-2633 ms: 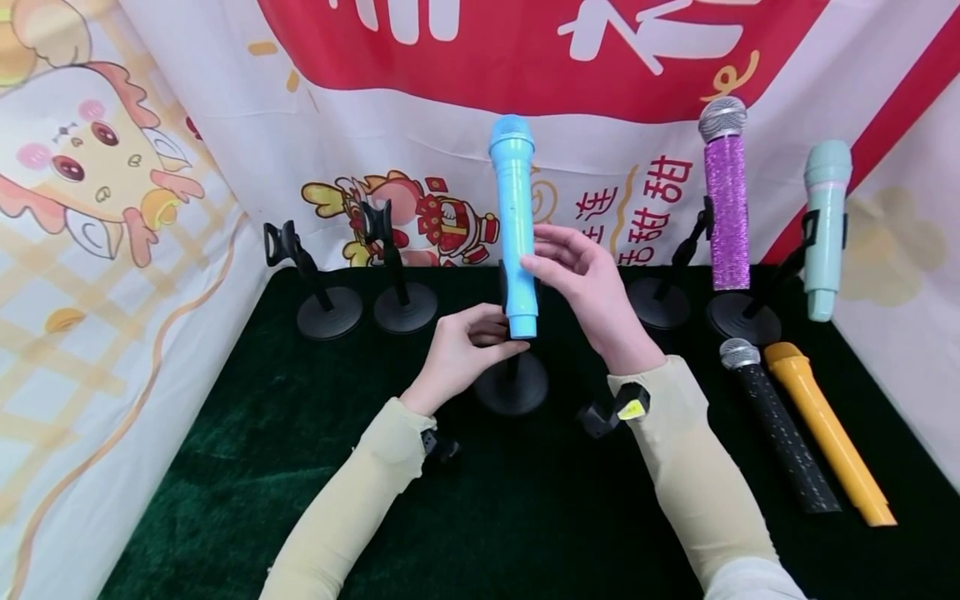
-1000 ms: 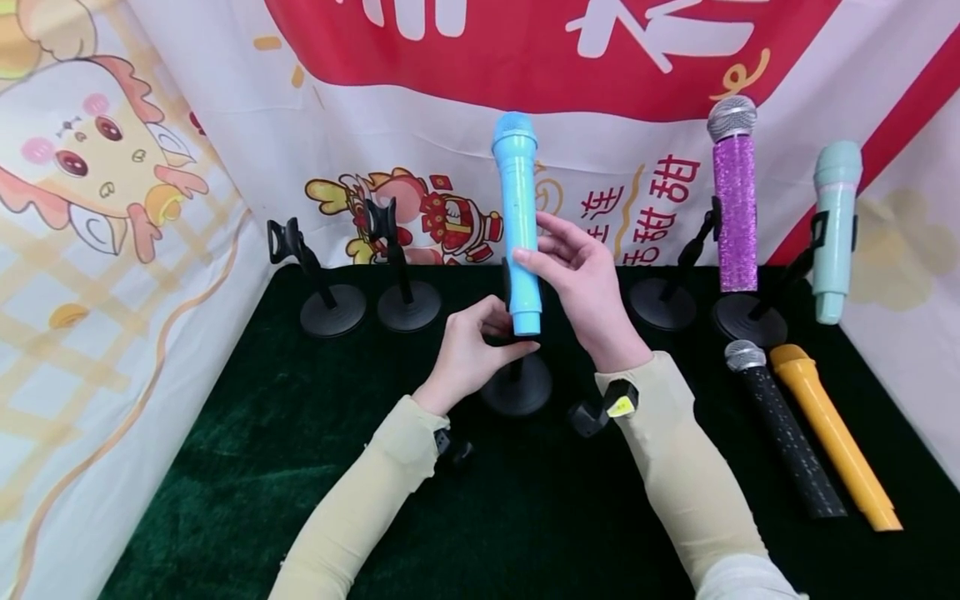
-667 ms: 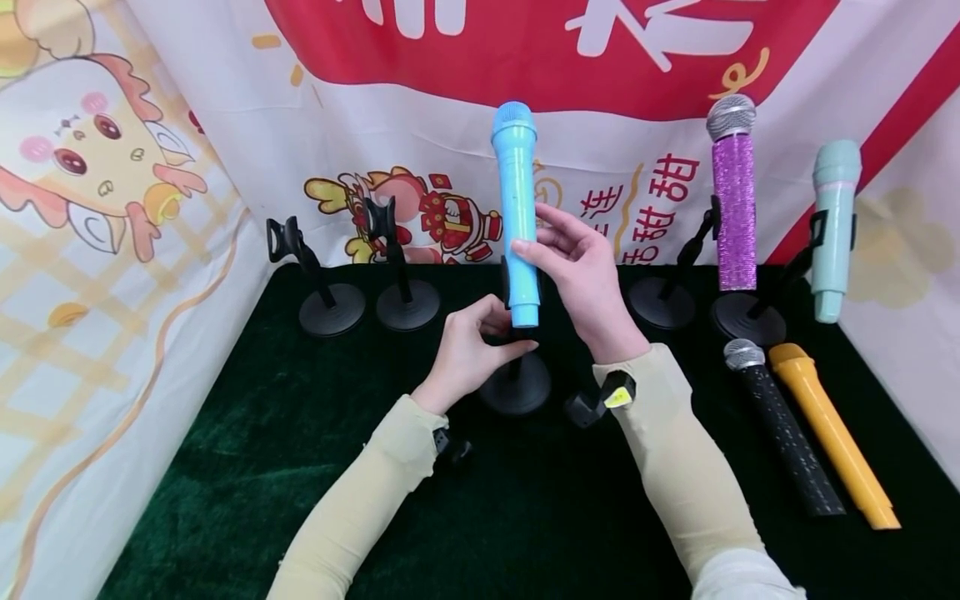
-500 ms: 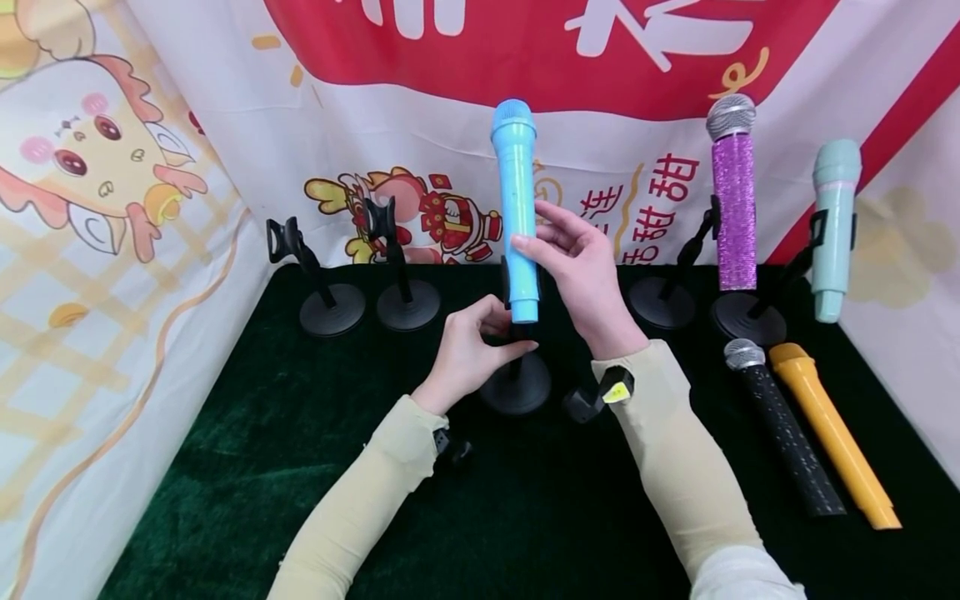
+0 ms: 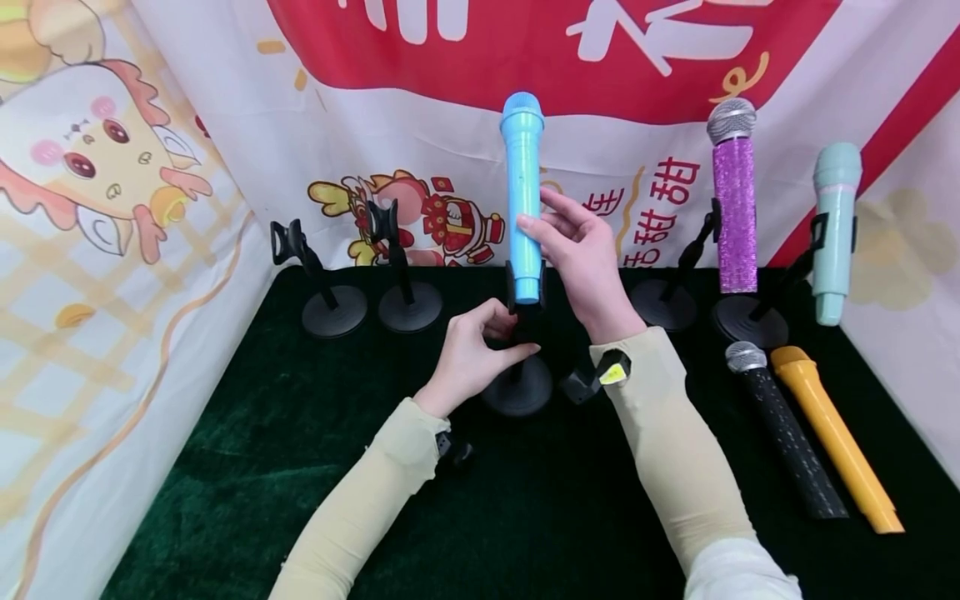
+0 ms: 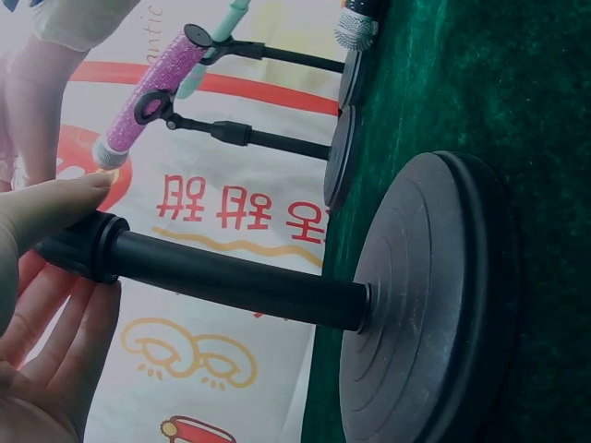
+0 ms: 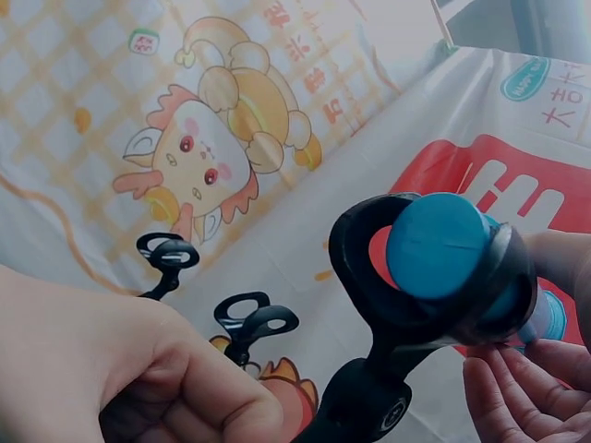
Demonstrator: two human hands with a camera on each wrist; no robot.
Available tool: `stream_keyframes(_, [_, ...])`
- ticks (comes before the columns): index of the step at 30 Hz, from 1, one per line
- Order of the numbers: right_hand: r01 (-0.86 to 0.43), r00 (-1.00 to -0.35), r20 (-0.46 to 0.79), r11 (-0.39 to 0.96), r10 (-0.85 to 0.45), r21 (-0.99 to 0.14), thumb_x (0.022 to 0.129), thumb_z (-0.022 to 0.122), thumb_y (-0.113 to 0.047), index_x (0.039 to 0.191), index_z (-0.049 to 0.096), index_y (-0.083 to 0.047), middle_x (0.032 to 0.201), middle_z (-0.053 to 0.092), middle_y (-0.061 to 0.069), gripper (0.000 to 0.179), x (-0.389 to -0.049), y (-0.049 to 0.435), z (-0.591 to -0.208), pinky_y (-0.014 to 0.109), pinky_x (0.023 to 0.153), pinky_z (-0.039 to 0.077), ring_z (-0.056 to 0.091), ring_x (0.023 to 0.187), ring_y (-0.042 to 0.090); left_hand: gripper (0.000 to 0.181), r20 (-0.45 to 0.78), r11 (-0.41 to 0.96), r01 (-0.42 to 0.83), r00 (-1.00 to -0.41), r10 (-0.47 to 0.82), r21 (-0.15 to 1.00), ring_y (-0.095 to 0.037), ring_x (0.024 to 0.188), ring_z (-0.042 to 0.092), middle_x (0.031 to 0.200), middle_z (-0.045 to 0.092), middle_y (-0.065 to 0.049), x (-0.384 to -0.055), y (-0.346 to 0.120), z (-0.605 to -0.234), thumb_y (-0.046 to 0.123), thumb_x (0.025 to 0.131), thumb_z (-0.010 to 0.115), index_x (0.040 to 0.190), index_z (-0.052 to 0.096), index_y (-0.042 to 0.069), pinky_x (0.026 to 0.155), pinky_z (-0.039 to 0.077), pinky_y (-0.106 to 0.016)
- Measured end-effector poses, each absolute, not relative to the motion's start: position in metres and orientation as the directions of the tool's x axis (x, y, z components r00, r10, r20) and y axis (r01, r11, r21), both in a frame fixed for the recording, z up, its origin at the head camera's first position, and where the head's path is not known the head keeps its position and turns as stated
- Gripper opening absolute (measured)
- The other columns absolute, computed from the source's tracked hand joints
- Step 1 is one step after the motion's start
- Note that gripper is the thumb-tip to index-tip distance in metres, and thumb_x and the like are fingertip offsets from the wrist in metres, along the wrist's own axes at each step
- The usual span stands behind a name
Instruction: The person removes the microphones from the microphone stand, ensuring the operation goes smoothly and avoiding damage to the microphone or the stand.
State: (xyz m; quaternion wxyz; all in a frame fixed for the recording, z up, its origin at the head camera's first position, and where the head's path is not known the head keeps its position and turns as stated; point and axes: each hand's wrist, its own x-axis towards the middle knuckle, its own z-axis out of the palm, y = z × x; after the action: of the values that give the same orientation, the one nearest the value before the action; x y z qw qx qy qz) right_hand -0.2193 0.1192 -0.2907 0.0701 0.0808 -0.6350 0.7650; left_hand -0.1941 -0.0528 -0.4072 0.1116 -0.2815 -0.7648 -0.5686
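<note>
My right hand [image 5: 581, 258] pinches a blue microphone [image 5: 523, 183] between thumb and fingers, grille end up. In the right wrist view, the lower end of the blue microphone [image 7: 439, 247] sits within the looped black clip [image 7: 369, 268] of the middle stand. The thumb and fingers of my left hand [image 5: 472, 350] hold that microphone stand [image 5: 517, 387] below its clip. From the left wrist view, the left thumb and fingers lie around the collar at the top of the stand's stem [image 6: 240, 281]. Its round base rests on the green cloth.
Two stands with bare clips [image 5: 408, 304] are at the back left. At the right, stands hold a purple glitter microphone [image 5: 733, 208] and a mint microphone [image 5: 834, 229]. A black microphone [image 5: 787, 433] and a yellow microphone [image 5: 836, 437] lie before them. Printed cloth walls enclose the table.
The right hand and the blue microphone have risen, so the microphone's lower end is higher relative to the stand. My left hand has kept its hold on the stand.
</note>
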Motion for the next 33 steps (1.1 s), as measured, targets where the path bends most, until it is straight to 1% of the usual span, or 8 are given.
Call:
stream_keyframes(4, [-0.206, -0.978, 0.208, -0.185, 0.011, -0.961, 0.093, 0.078, -0.020, 0.139, 0.063, -0.013, 0.115, 0.070, 0.013, 0.048, -0.219, 0.120, -0.290, 0.037, 0.094, 0.055, 0.064, 0.104, 0.027, 0.027, 0.505, 0.199, 0.571, -0.809, 0.301, 0.796, -0.010, 0.088, 0.069, 0.101, 0.070, 0.004, -0.194, -0.052, -0.409, 0.020, 0.085, 0.086, 0.101, 0.064, 0.017, 0.081, 0.059, -0.031])
stream_keyframes(6, [-0.206, -0.978, 0.207, -0.184, 0.014, -0.961, 0.093, 0.078, -0.020, 0.139, 0.064, -0.013, 0.115, 0.070, 0.013, 0.049, -0.218, 0.121, -0.289, 0.036, 0.093, 0.055, 0.064, 0.105, 0.027, 0.027, 0.511, 0.197, 0.576, -0.806, 0.300, 0.793, -0.010, 0.088, 0.069, 0.101, 0.071, 0.002, -0.194, -0.052, -0.410, 0.019, 0.086, 0.086, 0.101, 0.064, 0.017, 0.080, 0.059, -0.031])
stream_keyframes(10, [-0.208, -0.978, 0.208, -0.196, 0.019, -0.958, 0.093, 0.079, -0.021, 0.139, 0.064, -0.013, 0.117, 0.069, 0.014, 0.049, -0.219, 0.121, -0.288, 0.034, 0.092, 0.056, 0.064, 0.104, 0.027, 0.027, 0.516, 0.190, 0.582, -0.801, 0.305, 0.791, -0.010, 0.088, 0.069, 0.102, 0.071, -0.003, -0.194, -0.052, -0.409, 0.018, 0.086, 0.086, 0.101, 0.064, 0.014, 0.081, 0.059, -0.031])
stream_keyframes(15, [-0.210, -0.977, 0.215, -0.255, 0.007, -0.944, 0.093, 0.078, -0.021, 0.139, 0.063, -0.012, 0.122, 0.067, 0.016, 0.049, -0.226, 0.123, -0.287, 0.034, 0.089, 0.058, 0.066, 0.104, 0.028, 0.027, 0.519, 0.190, 0.585, -0.799, 0.304, 0.788, -0.010, 0.089, 0.069, 0.101, 0.070, 0.006, -0.193, -0.052, -0.410, 0.014, 0.085, 0.086, 0.100, 0.063, 0.018, 0.081, 0.059, -0.031])
stream_keyframes(17, [-0.214, -0.975, 0.221, -0.288, 0.009, -0.933, 0.093, 0.078, -0.021, 0.139, 0.062, -0.011, 0.124, 0.067, 0.016, 0.050, -0.229, 0.125, -0.287, 0.033, 0.088, 0.058, 0.066, 0.104, 0.028, 0.028, 0.522, 0.193, 0.587, -0.798, 0.301, 0.786, -0.010, 0.088, 0.069, 0.101, 0.069, 0.008, -0.193, -0.051, -0.410, 0.013, 0.085, 0.086, 0.100, 0.063, 0.018, 0.081, 0.059, -0.031])
stream_keyframes(24, [-0.231, -0.973, 0.211, -0.382, 0.094, -0.895, 0.091, 0.081, -0.019, 0.138, 0.062, -0.009, 0.124, 0.066, 0.019, 0.052, -0.234, 0.134, -0.283, 0.033, 0.087, 0.059, 0.070, 0.099, 0.028, 0.028, 0.515, 0.205, 0.579, -0.805, 0.295, 0.789, -0.010, 0.087, 0.069, 0.100, 0.069, 0.007, -0.193, -0.051, -0.412, 0.011, 0.084, 0.086, 0.100, 0.064, 0.018, 0.080, 0.059, -0.030])
stream_keyframes(30, [-0.255, -0.964, 0.189, -0.459, 0.186, -0.851, 0.087, 0.084, -0.018, 0.137, 0.062, -0.010, 0.124, 0.064, 0.019, 0.055, -0.235, 0.144, -0.279, 0.036, 0.091, 0.057, 0.069, 0.101, 0.029, 0.027, 0.503, 0.221, 0.569, -0.813, 0.292, 0.792, -0.009, 0.088, 0.069, 0.101, 0.069, 0.006, -0.191, -0.051, -0.412, 0.015, 0.084, 0.087, 0.100, 0.065, 0.016, 0.081, 0.059, -0.029])
stream_keyframes(33, [-0.255, -0.963, 0.177, -0.473, 0.203, -0.843, 0.084, 0.086, -0.019, 0.136, 0.063, -0.011, 0.125, 0.064, 0.018, 0.057, -0.234, 0.150, -0.277, 0.036, 0.092, 0.057, 0.069, 0.099, 0.027, 0.027, 0.500, 0.221, 0.567, -0.815, 0.293, 0.794, -0.009, 0.088, 0.069, 0.101, 0.069, 0.006, -0.191, -0.051, -0.411, 0.015, 0.084, 0.087, 0.100, 0.065, 0.017, 0.080, 0.059, -0.029])
